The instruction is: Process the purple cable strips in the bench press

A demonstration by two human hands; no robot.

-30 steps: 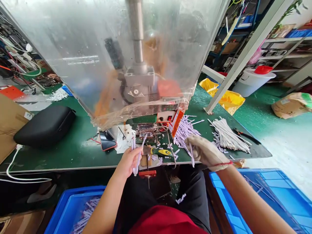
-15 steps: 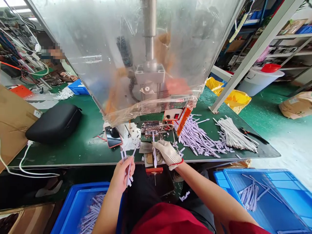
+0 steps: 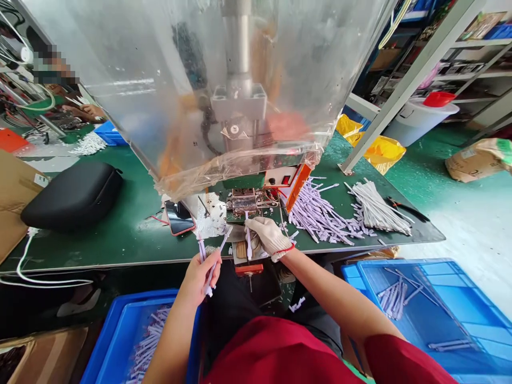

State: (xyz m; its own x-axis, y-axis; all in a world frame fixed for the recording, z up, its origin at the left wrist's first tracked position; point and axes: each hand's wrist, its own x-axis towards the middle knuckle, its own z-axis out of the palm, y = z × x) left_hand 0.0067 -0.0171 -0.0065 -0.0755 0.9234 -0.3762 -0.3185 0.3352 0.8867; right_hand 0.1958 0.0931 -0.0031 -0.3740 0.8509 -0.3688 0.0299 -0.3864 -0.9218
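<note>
My bare left hand [image 3: 202, 274] is closed around several pale lilac plastic strips [image 3: 201, 248], which stick out above and below the fingers. In a white knit glove with a red cuff, my right hand [image 3: 269, 234] pinches a single lilac strip [image 3: 249, 248]. That strip points away from me, its far end at the front edge of a small metal mould [image 3: 244, 204] under the press. Whether the tip sits inside the mould I cannot tell. Below the strip's near end is a red-orange block [image 3: 248, 270] at the table edge.
A cloudy plastic guard [image 3: 168, 106] hangs before the press. Right of the mould lie a pile of lilac strips [image 3: 320, 213], a bundle of white sticks [image 3: 378, 205] and pliers [image 3: 408, 209]. Blue bins [image 3: 116, 325] flank my legs. A phone [image 3: 179, 217] and black case [image 3: 74, 194] lie left.
My view has shifted, so the scene sits slightly higher and further left. Both hands keep their hold on the strips, and the right one stays at the mould.
</note>
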